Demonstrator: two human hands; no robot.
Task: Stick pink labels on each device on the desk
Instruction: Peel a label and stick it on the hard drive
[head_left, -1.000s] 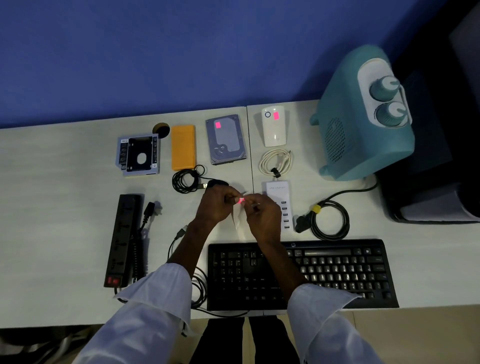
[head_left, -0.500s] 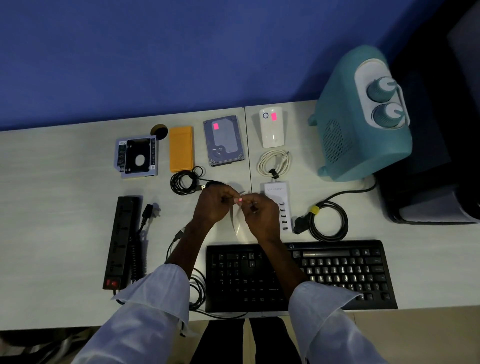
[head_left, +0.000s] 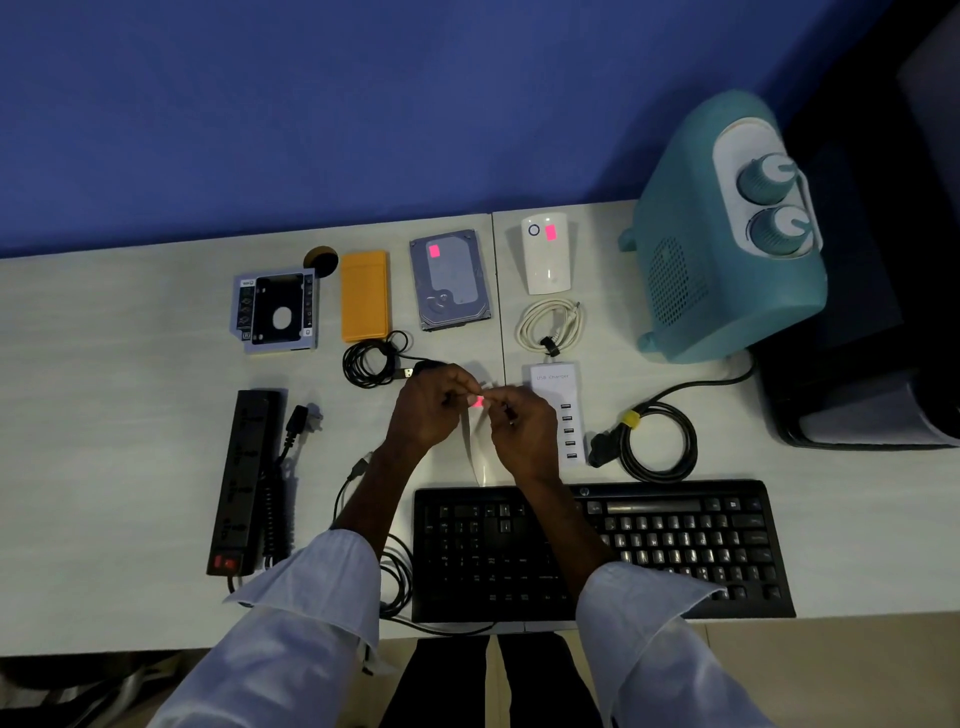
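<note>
The person is holding both hands together just above the desk (head_left: 104, 415), between the keyboard (head_left: 649, 545) and the row of devices at the back. The left hand (head_left: 431, 410) and the right hand (head_left: 524, 431) are meeting fingertip to fingertip, each pinching a small pink label (head_left: 477, 401) between them. A pale backing strip (head_left: 474, 452) is hanging down below the label; I cannot tell which hand is holding it.

The label is hovering just beside the white USB charger (head_left: 556, 387), which is lying to the right of the hands. At the back, the hard drive (head_left: 452, 283) is wearing a pink sticker (head_left: 434, 251) near its top corner, and the white plug-in unit (head_left: 545, 260) is showing another pink sticker (head_left: 551, 232) beside its round button. The orange case (head_left: 364, 296), the drive caddy (head_left: 275, 312), the black power strip (head_left: 247, 478) and the teal heater (head_left: 727, 234) are showing no pink.
</note>
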